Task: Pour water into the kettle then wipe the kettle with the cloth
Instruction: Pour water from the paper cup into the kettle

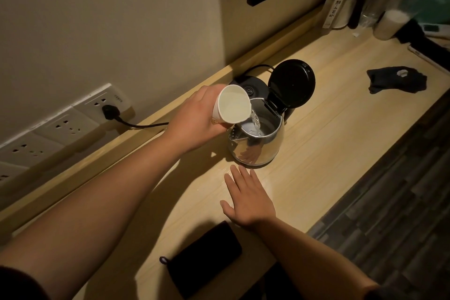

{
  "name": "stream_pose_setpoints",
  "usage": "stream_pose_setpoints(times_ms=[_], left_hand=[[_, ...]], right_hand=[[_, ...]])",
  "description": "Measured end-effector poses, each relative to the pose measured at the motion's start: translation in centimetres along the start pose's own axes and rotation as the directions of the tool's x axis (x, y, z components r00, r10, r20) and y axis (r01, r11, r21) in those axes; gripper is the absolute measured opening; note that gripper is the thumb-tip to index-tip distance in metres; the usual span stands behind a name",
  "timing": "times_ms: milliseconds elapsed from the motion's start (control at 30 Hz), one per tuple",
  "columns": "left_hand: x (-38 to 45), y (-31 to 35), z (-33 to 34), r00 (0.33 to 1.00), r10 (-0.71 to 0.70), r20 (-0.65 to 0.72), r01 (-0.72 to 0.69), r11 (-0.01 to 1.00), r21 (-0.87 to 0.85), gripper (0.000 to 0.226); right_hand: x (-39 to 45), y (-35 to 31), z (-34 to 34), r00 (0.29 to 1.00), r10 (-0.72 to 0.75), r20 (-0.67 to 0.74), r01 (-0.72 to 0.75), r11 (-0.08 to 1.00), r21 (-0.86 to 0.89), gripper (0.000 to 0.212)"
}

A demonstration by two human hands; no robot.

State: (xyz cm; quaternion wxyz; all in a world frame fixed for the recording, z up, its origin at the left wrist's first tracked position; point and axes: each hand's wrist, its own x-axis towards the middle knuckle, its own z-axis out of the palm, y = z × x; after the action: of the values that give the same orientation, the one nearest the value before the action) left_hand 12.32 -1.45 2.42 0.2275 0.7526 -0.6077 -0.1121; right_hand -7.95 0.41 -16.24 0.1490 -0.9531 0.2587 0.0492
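While left hand (194,120) tilts cup (232,105) over kettle (257,143) | right hand (250,198) flat

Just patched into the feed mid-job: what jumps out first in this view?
The left hand tilts a white paper cup, and a thin stream of water falls into the steel kettle at centre, its black lid flipped up. The right hand lies flat on the wooden counter just in front. A dark cloth waits at the near edge.
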Motion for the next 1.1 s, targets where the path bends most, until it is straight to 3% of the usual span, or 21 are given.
stream_pose_setpoints(times_ms=[1100], left_hand=[[0.4, 0.59, -0.42, 0.998, 0.056, 0.031, -0.06, 0.987, 0.151, 0.083]], right_hand=[[-0.11, -0.02, 0.03, 1.0, 0.004, -0.024, -0.004, 1.0, -0.019, 0.074]])
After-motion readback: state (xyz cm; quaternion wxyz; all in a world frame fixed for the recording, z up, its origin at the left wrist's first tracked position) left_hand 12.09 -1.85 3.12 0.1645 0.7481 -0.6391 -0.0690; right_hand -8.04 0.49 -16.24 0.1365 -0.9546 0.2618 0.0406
